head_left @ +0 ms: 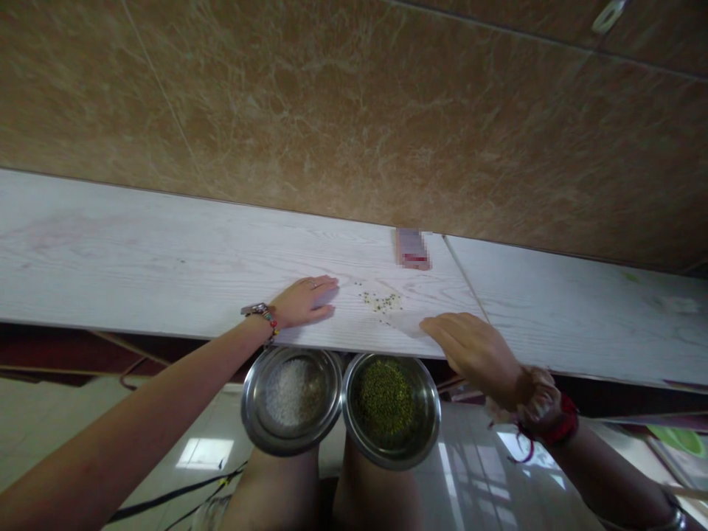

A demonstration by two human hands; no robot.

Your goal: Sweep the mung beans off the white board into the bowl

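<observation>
My left hand (302, 301) lies flat on the white wood-grain tabletop, fingers stretched toward a small scatter of green beans and pale grains (383, 302). To the right of that pile, my right hand (470, 346) is at the table's front part, its fingers pressed together and pointing left. Anything inside those fingers is hidden. Below the table edge, two metal bowls rest side by side on my thighs. The left bowl (251, 424) contains white grains that look like rice (287, 391); the right bowl (433, 420) contains small green beans (386, 394).
A phone-like flat object (412, 249), partly pixelated, lies at the back of the table (138, 251) against the brown marbled wall (310, 110). A seam crosses the tabletop right of it. Dark straps (182, 490) hang near the tiled floor at lower left.
</observation>
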